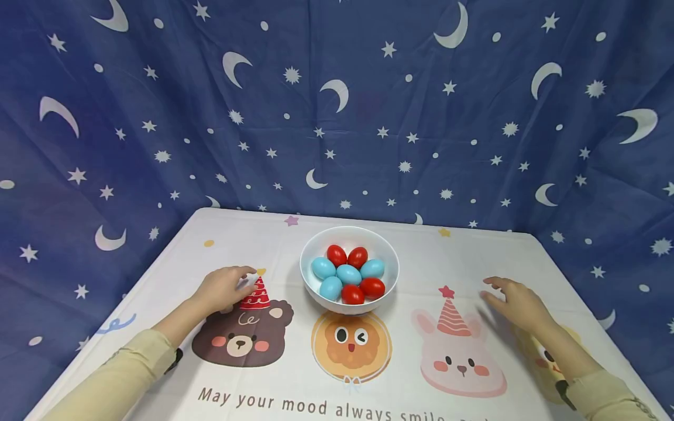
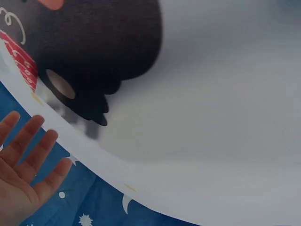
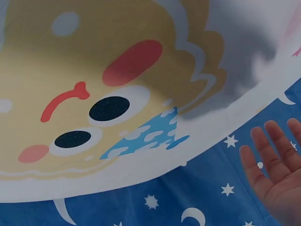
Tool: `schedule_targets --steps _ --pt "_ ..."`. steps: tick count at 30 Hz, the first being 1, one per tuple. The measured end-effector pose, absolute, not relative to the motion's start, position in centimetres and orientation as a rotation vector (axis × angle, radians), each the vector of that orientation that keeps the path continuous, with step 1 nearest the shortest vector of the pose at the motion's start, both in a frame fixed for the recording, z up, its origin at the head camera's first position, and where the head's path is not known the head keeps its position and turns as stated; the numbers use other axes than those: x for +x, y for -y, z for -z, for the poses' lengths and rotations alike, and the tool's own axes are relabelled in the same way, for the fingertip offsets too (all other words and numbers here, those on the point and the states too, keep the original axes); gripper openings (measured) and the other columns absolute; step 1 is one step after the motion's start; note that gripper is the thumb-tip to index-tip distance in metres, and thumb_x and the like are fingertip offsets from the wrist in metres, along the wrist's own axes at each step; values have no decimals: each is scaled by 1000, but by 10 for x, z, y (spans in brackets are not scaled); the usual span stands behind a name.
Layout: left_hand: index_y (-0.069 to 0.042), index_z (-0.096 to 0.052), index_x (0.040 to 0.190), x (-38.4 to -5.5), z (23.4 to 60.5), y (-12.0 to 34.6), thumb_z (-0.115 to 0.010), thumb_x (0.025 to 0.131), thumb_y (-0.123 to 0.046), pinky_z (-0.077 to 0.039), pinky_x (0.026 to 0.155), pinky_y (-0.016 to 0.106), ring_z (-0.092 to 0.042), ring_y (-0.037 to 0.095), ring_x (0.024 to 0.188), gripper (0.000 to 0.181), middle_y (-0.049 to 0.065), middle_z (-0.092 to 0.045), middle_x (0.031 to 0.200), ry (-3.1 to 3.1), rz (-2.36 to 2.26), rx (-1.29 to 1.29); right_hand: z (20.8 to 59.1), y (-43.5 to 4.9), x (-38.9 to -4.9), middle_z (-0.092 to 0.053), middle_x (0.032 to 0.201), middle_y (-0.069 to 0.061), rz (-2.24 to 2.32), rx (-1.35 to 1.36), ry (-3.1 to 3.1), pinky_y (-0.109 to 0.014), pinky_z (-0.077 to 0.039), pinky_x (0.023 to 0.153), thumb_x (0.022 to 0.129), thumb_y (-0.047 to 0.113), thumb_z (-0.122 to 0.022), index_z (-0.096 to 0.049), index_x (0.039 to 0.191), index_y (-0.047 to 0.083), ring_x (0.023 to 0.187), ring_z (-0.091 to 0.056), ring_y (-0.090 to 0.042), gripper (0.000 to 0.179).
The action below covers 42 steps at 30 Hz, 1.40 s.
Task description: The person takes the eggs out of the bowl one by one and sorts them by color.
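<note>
A white bowl stands near the middle of the table, filled with several red eggs and light blue eggs. To its left, my left hand hovers over the printed bear with nothing in it; the left wrist view shows its fingers spread and loosely extended. On the far right, my right hand hangs over the cloth beside the printed rabbit, holding nothing. Its fingers appear relaxed and apart in the right wrist view. Both hands are well away from the bowl.
A white tablecloth printed with party animals, a pancake face and lettering covers the table. Behind and along both sides hangs a dark blue curtain with moons and stars. The table's back edge runs just behind the bowl.
</note>
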<state>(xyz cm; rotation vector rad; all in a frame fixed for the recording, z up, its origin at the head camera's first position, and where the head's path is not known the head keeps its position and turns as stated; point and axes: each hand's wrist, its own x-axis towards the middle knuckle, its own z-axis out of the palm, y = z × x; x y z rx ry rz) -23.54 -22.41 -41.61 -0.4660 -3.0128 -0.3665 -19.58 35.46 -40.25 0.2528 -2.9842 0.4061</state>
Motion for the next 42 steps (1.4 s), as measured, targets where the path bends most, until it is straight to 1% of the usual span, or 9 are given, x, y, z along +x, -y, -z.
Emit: schedule_targets --steps 3,6,19,22,32,36,38,39,42 --pt "-5 -65 113 -235 414 222 -66 86 -29 -58 78 50 -65 32 92 36 14 -70 98 3029 380 -464 401 -354 -197 -65 99 -27 -409 236 2997 -56 -56 71 88 21 -63 -61 112 -7 87 -62 -41 37" --pt "-5 -67 111 -234 413 220 -66 86 -28 -58 77 50 -65 32 89 34 14 -70 96 3031 379 -459 399 -354 -198 -67 94 -24 -412 246 2993 -54 -56 68 88 19 -63 -62 110 -6 83 -62 -38 33" --pt "-4 -70 105 -234 402 209 -67 86 -20 -59 68 43 -64 29 82 25 13 -70 93 2973 409 -359 392 -336 -203 -66 96 -26 -611 263 2857 -56 -56 74 90 12 -61 -62 108 -6 88 -63 -44 26" --pt "-4 -70 104 -236 399 204 -66 88 -20 -59 68 43 -64 29 83 24 13 -70 93 2975 434 -353 389 -329 -201 -66 99 -27 -664 240 2863 -54 -58 74 91 14 -60 -62 111 -6 91 -63 -45 28" --pt "-3 -70 107 -251 384 182 -63 89 -20 -58 80 48 -64 32 92 26 15 -69 99 3003 528 -314 375 -310 -202 -66 102 -26 -828 306 2788 -49 -60 71 92 12 -60 -61 112 -6 91 -64 -43 27" --pt "-2 -69 108 -255 378 175 -61 90 -20 -58 79 46 -63 32 92 27 16 -69 100 2985 598 -314 369 -302 -204 -67 105 -24 -915 308 2794 -32 -61 72 94 17 -58 -61 114 -5 93 -65 -37 29" --pt "-1 -69 109 -256 376 172 -61 91 -20 -58 79 45 -63 31 92 27 16 -69 100 2987 647 -302 367 -297 -205 -66 107 -23 -977 299 2810 -20 -57 72 95 19 -58 -61 116 -4 91 -66 -22 31" --pt "-1 -68 109 -257 375 171 -60 91 -20 -58 79 44 -63 31 93 28 16 -69 100 2988 679 -296 366 -294 -204 -66 108 -23 -1008 296 2814 -14 -55 72 95 19 -58 -61 117 -4 91 -65 -20 32" --pt "0 -68 109 -259 374 167 -60 91 -19 -59 76 42 -63 31 93 28 17 -69 99 2977 765 -291 363 -284 -204 -65 110 -23 -1086 291 2820 -5 -51 71 94 19 -59 -60 118 -3 86 -60 0 32"
